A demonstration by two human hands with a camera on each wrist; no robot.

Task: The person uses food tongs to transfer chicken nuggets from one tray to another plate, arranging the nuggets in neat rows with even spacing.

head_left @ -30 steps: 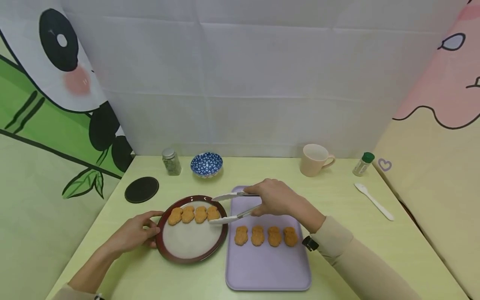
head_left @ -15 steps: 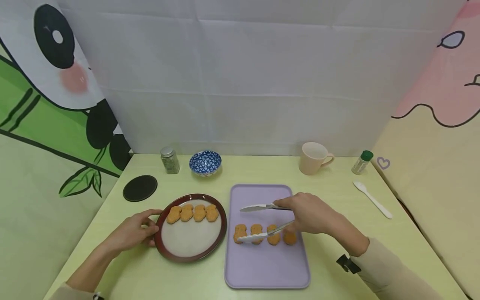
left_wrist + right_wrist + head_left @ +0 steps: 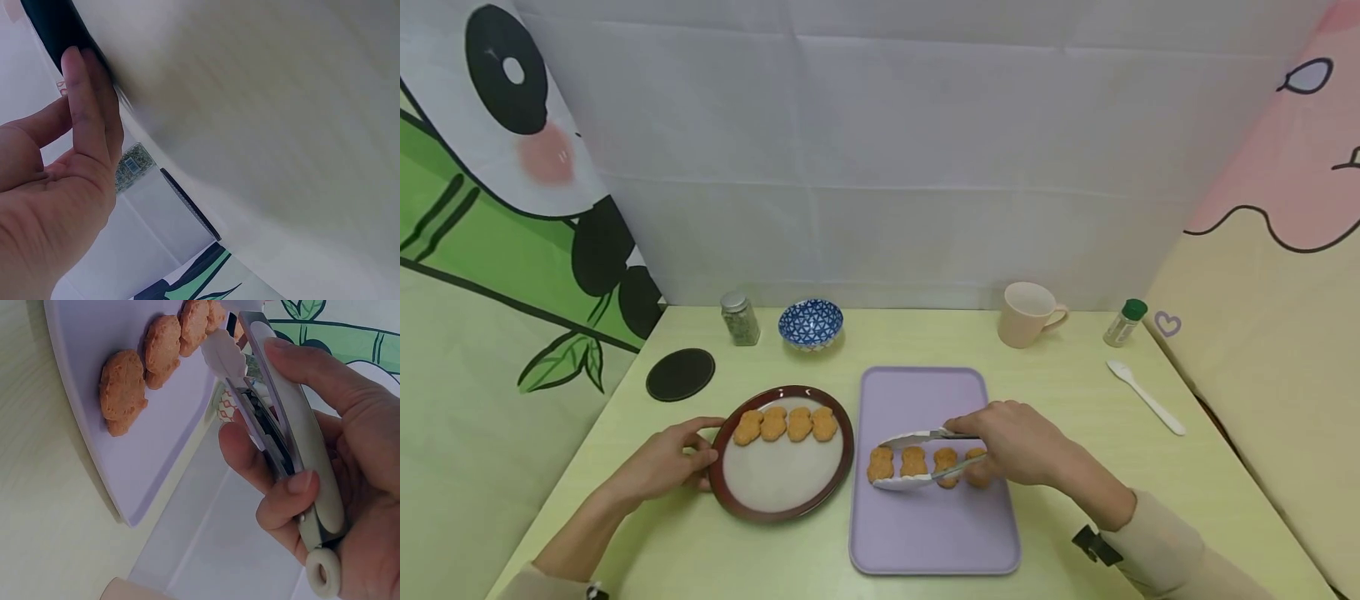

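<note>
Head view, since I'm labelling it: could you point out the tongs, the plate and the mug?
Tongs (image 3: 913, 482), head view: the nearer pale tip.
Plate (image 3: 782, 471), head view: bare pale centre.
Mug (image 3: 1019, 327), head view: outer wall below the lip.

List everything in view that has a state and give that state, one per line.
Tongs: open, held in the right grip
Plate: right side up, touched at its edge by the left grip
Plate nuggets: four, in a row
Tray: right side up
Tray nuggets: four, in a row
Glass jar: closed
Green-topped bottle: closed
Bowl: upright
Mug: upright
White utensil: lying flat
Black disc: lying flat
</note>
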